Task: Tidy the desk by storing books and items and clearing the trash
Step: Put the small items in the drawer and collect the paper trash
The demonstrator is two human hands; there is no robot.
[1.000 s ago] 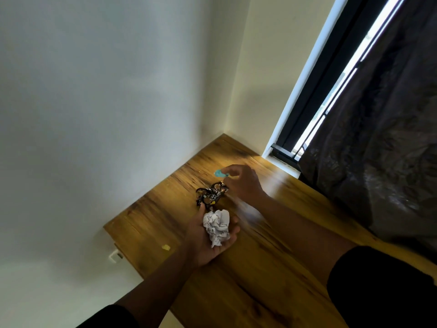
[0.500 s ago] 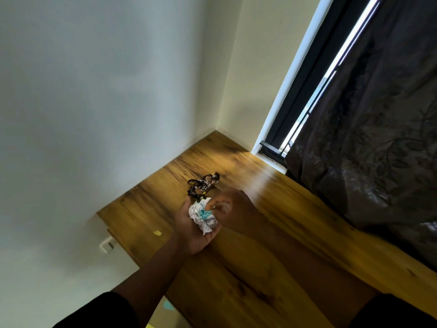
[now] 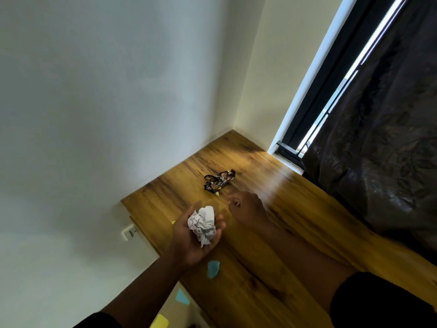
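The left hand [image 3: 198, 235] cups a crumpled paper ball [image 3: 203, 224] in its upturned palm, above the desk [image 3: 295, 223]. The right hand [image 3: 246, 205] hovers with curled fingers, apparently empty; motion blur limits certainty. The dark wrapper [image 3: 219, 180] lies beyond it: light, crinkly, probably slippery foil. Pinch it at a twisted end.

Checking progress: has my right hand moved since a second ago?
Yes. The right hand drew back from beside the black wrapper, toward the paper ball.
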